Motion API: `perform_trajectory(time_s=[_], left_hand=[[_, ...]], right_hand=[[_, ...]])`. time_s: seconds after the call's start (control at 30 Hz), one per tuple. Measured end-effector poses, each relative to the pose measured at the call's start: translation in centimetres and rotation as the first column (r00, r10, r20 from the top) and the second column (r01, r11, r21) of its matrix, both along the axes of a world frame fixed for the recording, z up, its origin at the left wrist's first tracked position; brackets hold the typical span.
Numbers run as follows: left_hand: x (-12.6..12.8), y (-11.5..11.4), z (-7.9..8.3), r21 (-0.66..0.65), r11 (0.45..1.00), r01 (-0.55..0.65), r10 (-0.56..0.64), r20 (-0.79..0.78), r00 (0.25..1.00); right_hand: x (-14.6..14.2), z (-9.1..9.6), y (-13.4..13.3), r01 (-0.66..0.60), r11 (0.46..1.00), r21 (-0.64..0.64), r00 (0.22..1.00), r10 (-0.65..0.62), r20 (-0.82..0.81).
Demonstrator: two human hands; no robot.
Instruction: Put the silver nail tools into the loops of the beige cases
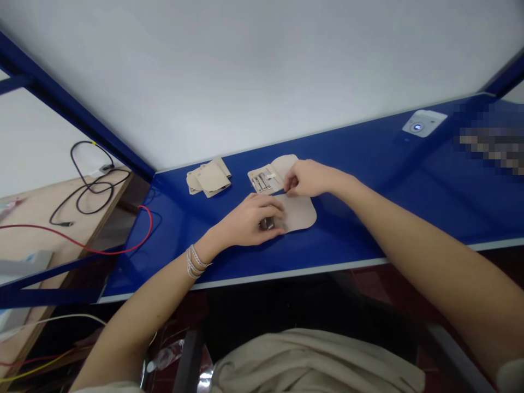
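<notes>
On the blue table lies an unfolded beige manicure case (301,213), with its bare flap to the right. My left hand (256,221) rests over this case's left side, thumb and fingers curved around it and holding it. Dark metal tools (267,223) show between the thumb and fingers; the rest of that side is hidden. At the case's far edge, my right hand (307,177) has its fingertips pinched together, and what they hold is not visible. Just behind, a second open manicure case (282,166) displays several small metal tools (262,181) in its slots.
Several closed beige cases (213,177) are piled at the back left, near the white wall (262,76). A white device with a lit round display (423,123) sits at the far right. Black cable (94,188) and red cable (82,248) are to the left.
</notes>
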State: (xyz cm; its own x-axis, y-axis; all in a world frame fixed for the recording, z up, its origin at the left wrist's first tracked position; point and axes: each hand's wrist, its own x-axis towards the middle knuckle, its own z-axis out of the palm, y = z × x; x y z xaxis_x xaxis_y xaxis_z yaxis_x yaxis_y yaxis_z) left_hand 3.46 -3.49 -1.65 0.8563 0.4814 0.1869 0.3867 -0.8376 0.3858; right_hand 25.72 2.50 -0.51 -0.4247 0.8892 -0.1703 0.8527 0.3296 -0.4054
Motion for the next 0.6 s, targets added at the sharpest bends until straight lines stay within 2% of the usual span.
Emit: perform_trajectory(time_s=[0.3, 0.6], left_hand=[[0.08, 0.31, -0.36, 0.021, 0.999, 0.040, -0.038, -0.062, 0.997], [-0.03, 0.24, -0.05, -0.004, 0.999, 0.037, -0.037, -0.085, 0.996]], right_hand=[[-0.24, 0.64, -0.40, 0.056, 0.991, 0.120, 0.995, -0.046, -0.085], [-0.03, 0.62, -0.41, 0.052, 0.998, 0.044, 0.998, -0.051, -0.021]])
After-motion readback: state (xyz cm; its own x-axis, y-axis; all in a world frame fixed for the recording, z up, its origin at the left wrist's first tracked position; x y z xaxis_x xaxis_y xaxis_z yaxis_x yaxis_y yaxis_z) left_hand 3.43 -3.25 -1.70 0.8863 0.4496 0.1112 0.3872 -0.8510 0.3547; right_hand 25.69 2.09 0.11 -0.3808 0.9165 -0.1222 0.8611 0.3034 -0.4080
